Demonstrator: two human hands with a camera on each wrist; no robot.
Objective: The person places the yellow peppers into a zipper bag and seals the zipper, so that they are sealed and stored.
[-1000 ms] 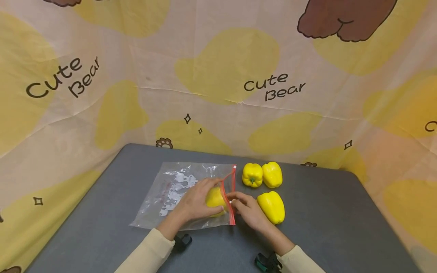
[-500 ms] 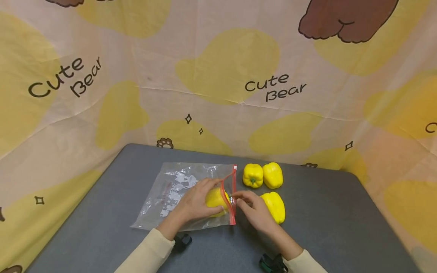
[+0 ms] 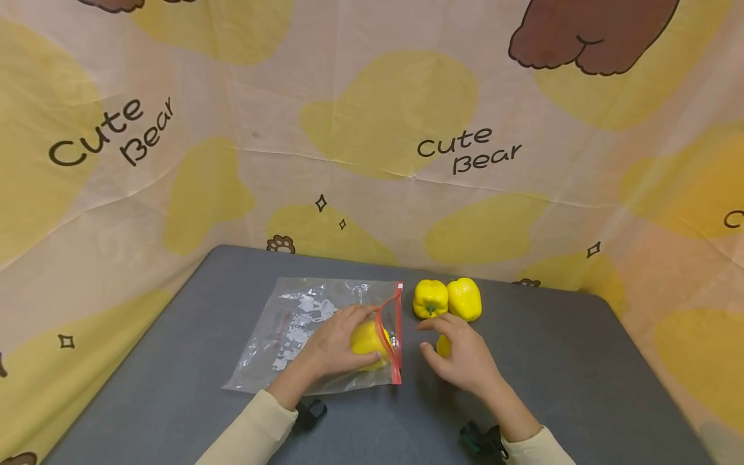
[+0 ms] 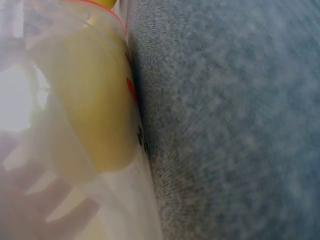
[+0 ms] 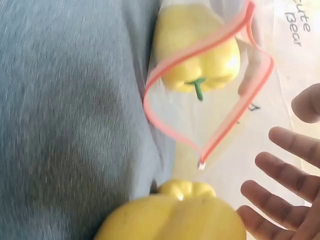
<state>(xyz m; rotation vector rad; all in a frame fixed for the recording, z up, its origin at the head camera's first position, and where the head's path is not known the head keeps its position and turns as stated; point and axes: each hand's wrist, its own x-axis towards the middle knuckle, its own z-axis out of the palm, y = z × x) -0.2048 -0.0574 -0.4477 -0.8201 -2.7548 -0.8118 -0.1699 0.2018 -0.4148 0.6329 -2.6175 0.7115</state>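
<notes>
A clear zip bag point(image 3: 258, 342) lies flat on the grey table, its red-edged mouth point(image 3: 398, 368) turned right and gaping. Inside, near the mouth, is a yellow bell pepper point(image 3: 365, 342); its green stem point(image 5: 198, 89) points out at the opening in the right wrist view. My left hand point(image 3: 337, 342) holds this pepper from above through the plastic, thumb on the near side. My right hand point(image 3: 465, 355), fingers spread and nothing in them, is over another yellow bell pepper point(image 3: 444, 347) to the right of the bag, hiding most of it.
Two more yellow bell peppers, one with its stem facing me point(image 3: 430, 299) and one beside it point(image 3: 465, 300), sit side by side at the back. The table point(image 3: 581, 374) meets a printed cloth point(image 3: 372, 129) behind and at the sides.
My right hand has drawn back to the right from the bag's mouth, its fingers spreading, and now covers most of the nearest loose pepper. My left hand has stayed in place.
</notes>
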